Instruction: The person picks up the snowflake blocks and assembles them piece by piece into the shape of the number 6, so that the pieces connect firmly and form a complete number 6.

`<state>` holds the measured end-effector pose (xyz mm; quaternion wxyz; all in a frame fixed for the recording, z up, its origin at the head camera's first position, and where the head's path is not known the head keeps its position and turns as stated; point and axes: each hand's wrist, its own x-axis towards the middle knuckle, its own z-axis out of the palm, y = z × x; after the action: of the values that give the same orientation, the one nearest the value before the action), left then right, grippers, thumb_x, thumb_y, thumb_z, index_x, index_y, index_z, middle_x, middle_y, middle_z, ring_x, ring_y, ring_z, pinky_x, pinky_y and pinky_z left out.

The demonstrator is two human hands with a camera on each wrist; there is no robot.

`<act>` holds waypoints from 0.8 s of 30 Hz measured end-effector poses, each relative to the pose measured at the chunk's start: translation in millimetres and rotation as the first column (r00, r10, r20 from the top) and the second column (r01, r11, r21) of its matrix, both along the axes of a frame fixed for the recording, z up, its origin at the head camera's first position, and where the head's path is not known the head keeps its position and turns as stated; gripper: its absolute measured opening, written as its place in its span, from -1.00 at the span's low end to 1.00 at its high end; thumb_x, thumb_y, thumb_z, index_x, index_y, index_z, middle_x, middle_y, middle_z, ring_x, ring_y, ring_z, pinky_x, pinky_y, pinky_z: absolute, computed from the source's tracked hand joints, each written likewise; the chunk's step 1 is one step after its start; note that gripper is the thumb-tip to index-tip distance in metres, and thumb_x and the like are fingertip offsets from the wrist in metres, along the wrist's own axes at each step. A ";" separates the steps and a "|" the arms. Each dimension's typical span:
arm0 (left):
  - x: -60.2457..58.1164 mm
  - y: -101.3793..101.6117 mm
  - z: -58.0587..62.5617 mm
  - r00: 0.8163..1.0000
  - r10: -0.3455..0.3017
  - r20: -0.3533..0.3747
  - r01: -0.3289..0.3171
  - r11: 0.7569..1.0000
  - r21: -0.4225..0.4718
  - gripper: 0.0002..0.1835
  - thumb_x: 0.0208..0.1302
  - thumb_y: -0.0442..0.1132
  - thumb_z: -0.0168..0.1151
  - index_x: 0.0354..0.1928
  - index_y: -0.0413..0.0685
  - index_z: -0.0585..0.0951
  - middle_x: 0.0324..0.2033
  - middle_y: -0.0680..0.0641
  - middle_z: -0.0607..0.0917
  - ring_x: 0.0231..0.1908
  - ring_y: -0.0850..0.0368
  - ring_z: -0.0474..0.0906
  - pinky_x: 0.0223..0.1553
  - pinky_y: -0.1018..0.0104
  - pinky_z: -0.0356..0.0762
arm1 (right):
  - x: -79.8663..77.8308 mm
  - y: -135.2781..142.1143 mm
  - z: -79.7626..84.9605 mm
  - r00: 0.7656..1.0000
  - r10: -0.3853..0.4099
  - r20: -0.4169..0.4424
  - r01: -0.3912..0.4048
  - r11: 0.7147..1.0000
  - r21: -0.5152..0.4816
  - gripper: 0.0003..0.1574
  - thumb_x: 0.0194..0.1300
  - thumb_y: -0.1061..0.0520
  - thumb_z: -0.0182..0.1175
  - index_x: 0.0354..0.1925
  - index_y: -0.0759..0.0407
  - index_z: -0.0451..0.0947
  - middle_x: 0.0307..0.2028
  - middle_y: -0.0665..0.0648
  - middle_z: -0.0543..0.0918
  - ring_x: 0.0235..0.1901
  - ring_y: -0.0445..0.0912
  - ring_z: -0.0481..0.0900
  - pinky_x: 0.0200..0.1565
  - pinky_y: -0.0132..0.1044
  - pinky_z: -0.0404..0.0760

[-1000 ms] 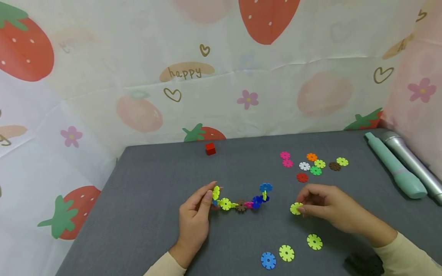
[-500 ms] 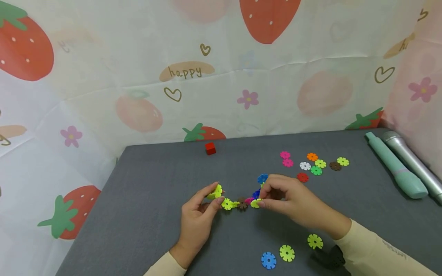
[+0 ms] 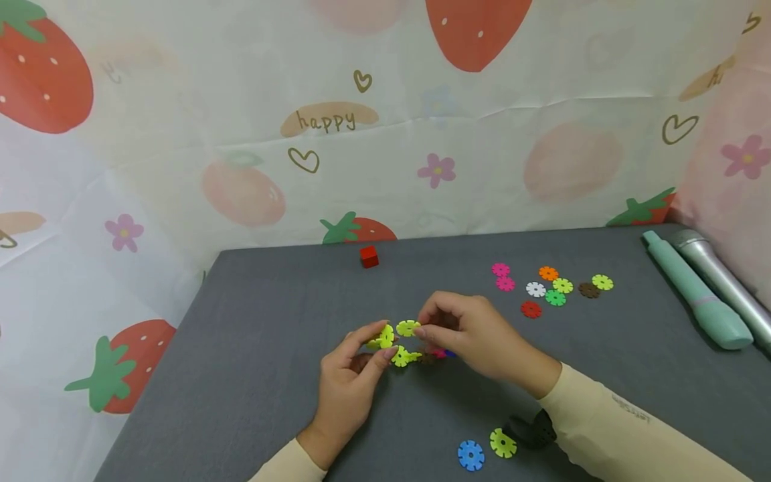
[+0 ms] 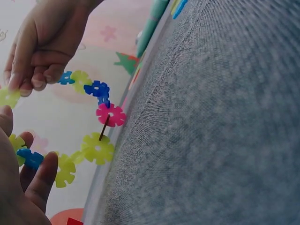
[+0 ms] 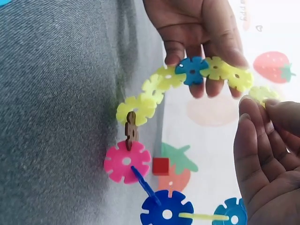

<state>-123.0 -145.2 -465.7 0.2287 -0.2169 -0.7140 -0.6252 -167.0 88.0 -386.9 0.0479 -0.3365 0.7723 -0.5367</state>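
My left hand point(image 3: 349, 385) pinches one end of a chain of notched snowflake discs point(image 5: 193, 78). Yellow, light blue, brown, pink and dark blue discs are slotted together along it. My right hand point(image 3: 484, 338) holds a single yellow snowflake disc point(image 3: 407, 328) between thumb and fingers, close to the yellow disc at the chain's held end. In the right wrist view a narrow gap or slight overlap shows there; whether they touch I cannot tell. The right hand hides the chain's far end in the head view, but the left wrist view shows its blue discs point(image 4: 97, 88).
On the grey table point(image 3: 271, 301), loose discs point(image 3: 555, 298) of several colours lie at the back right. A blue disc point(image 3: 471, 455) and a yellow disc point(image 3: 502, 443) lie near the front. A red cube point(image 3: 369, 257) sits at the back; a green microphone-shaped object point(image 3: 699, 291) lies at right.
My right hand has carried the yellow disc leftward across the table to the chain's end at my left hand. The left hand has stayed nearly in place.
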 end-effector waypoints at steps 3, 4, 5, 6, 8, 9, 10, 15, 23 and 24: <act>0.6 0.6 1.0 1.000 0.000 -0.001 0.000 1.000 -0.001 -0.53 0.32 -0.60 0.47 0.26 -0.35 0.69 0.03 -0.17 0.75 -0.13 0.04 0.75 -0.15 0.28 0.76 | -1.3 -3.4 -0.8 1.000 0.003 -0.023 -0.003 1.000 -0.011 -0.86 0.50 0.31 0.40 -0.18 0.10 0.66 -0.34 -0.01 0.75 -0.37 0.13 0.77 -0.28 -0.07 0.76; 0.7 0.7 1.2 1.000 -0.001 -0.005 0.001 1.000 -0.001 -0.52 0.31 -0.60 0.47 0.26 -0.36 0.68 0.03 -0.17 0.75 -0.11 0.03 0.75 -0.15 0.28 0.76 | -1.7 -4.2 -1.1 0.999 0.003 -0.038 -0.003 1.000 -0.006 -0.85 0.50 0.32 0.40 -0.19 0.10 0.66 -0.35 -0.02 0.74 -0.38 0.12 0.76 -0.30 -0.11 0.75; 0.8 0.6 1.3 1.000 -0.001 -0.007 0.001 1.000 -0.002 -0.53 0.31 -0.60 0.47 0.26 -0.36 0.68 0.03 -0.17 0.75 -0.10 0.02 0.74 -0.14 0.28 0.76 | -1.9 -4.6 -1.4 0.999 0.004 -0.050 -0.004 1.000 -0.001 -0.85 0.50 0.32 0.41 -0.19 0.10 0.66 -0.36 -0.03 0.74 -0.39 0.11 0.75 -0.31 -0.14 0.74; 0.8 0.6 1.5 1.000 0.000 -0.011 0.000 1.000 -0.004 -0.52 0.31 -0.59 0.48 0.27 -0.35 0.69 0.03 -0.18 0.76 -0.10 0.02 0.74 -0.14 0.27 0.76 | -2.1 -5.0 -1.4 0.998 0.005 -0.061 -0.005 1.000 0.006 -0.84 0.49 0.33 0.41 -0.20 0.10 0.66 -0.37 -0.04 0.74 -0.40 0.10 0.75 -0.32 -0.16 0.73; 0.7 0.5 1.7 1.000 -0.003 -0.020 0.003 1.000 -0.004 -0.52 0.30 -0.60 0.48 0.26 -0.36 0.69 0.02 -0.18 0.76 -0.10 0.02 0.74 -0.15 0.27 0.76 | -2.5 -5.0 -0.7 0.996 0.010 -0.090 -0.007 0.999 0.032 -0.83 0.48 0.34 0.41 -0.22 0.09 0.67 -0.38 -0.09 0.73 -0.40 0.06 0.76 -0.33 -0.20 0.72; 0.5 0.4 1.5 1.000 -0.003 -0.020 0.003 1.000 -0.006 -0.52 0.29 -0.61 0.49 0.26 -0.36 0.69 0.01 -0.18 0.76 -0.10 0.03 0.74 -0.14 0.26 0.76 | -2.7 -4.7 0.0 0.994 0.012 -0.107 -0.007 0.999 0.049 -0.82 0.48 0.33 0.42 -0.22 0.08 0.67 -0.38 -0.12 0.73 -0.40 0.04 0.76 -0.32 -0.21 0.72; 0.3 0.3 1.4 1.000 -0.004 -0.024 0.004 1.000 -0.010 -0.51 0.28 -0.61 0.49 0.25 -0.36 0.70 0.00 -0.17 0.77 -0.09 0.04 0.74 -0.14 0.25 0.76 | -3.0 -4.3 0.7 0.993 0.015 -0.120 -0.007 0.998 0.067 -0.81 0.48 0.34 0.42 -0.23 0.07 0.68 -0.38 -0.14 0.73 -0.40 0.02 0.76 -0.32 -0.21 0.72; 0.4 -0.5 1.6 1.000 0.000 -0.022 -0.001 1.000 -0.030 -0.50 0.26 -0.60 0.52 0.25 -0.27 0.73 0.00 -0.13 0.79 -0.05 0.04 0.73 -0.10 0.20 0.76 | -4.4 -2.9 4.5 0.980 0.035 -0.195 -0.009 0.991 0.131 -0.85 0.49 0.29 0.43 -0.22 0.05 0.72 -0.35 -0.19 0.71 -0.39 -0.07 0.75 -0.30 -0.24 0.70; 0.3 -0.4 2.2 0.999 -0.013 -0.053 0.012 1.000 -0.018 -0.48 0.25 -0.63 0.50 0.26 -0.26 0.74 0.02 -0.18 0.78 -0.02 0.03 0.71 -0.11 0.24 0.76 | -4.8 -8.6 6.4 0.963 0.027 -0.266 -0.002 0.995 0.096 -0.91 0.46 0.30 0.45 -0.19 0.11 0.79 -0.35 -0.18 0.71 -0.44 -0.15 0.68 -0.36 -0.26 0.66; -0.1 -0.3 2.4 0.998 -0.012 -0.063 0.011 1.000 -0.015 -0.48 0.24 -0.64 0.50 0.25 -0.27 0.74 0.01 -0.20 0.78 -0.02 0.03 0.71 -0.11 0.26 0.75 | -4.8 -9.4 7.0 0.961 0.025 -0.275 0.004 0.995 0.102 -0.90 0.46 0.30 0.45 -0.20 0.10 0.79 -0.36 -0.18 0.70 -0.45 -0.17 0.66 -0.37 -0.27 0.65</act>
<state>-123.1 -145.5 -463.3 0.2458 -0.2424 -0.7098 -0.6140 -171.8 78.6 -380.0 -0.0400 -0.4091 0.7960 -0.4443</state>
